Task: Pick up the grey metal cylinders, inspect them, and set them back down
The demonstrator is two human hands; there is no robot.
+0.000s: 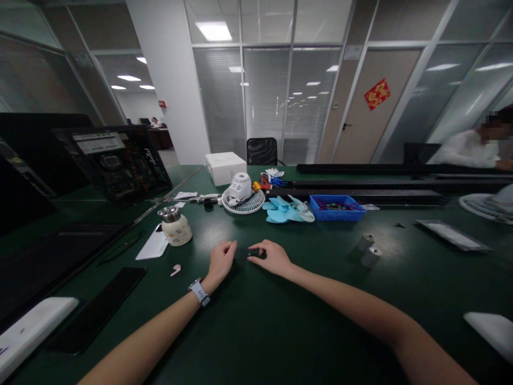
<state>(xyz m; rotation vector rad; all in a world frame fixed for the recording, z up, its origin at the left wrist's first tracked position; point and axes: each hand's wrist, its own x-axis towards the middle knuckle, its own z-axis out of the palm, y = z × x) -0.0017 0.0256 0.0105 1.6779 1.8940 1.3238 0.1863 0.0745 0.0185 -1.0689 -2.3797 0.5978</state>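
My left hand (pixel 221 259) and my right hand (pixel 272 258) rest close together on the dark green table (pixel 256 331), fingers curled in a pinch. Between their fingertips lies a small dark object (pixel 251 254) that I cannot make out; the right fingertips pinch it. The left fingertips are pressed together beside it. A watch with a grey strap (pixel 199 292) is on my left wrist. Beyond the hands lie a white fan motor on a round grille (pixel 243 195) and light blue fan blades (pixel 287 209).
A cream jar with a metal lid (pixel 175 225) stands at left near a white card (pixel 153 246), a pink earbud (pixel 175 270) and a black phone (pixel 96 315). A blue tray (pixel 336 207), two small rolls (pixel 368 249), a white box (pixel 225 167) and an open computer case (pixel 116 163) surround. A person (pixel 473 147) sits far right.
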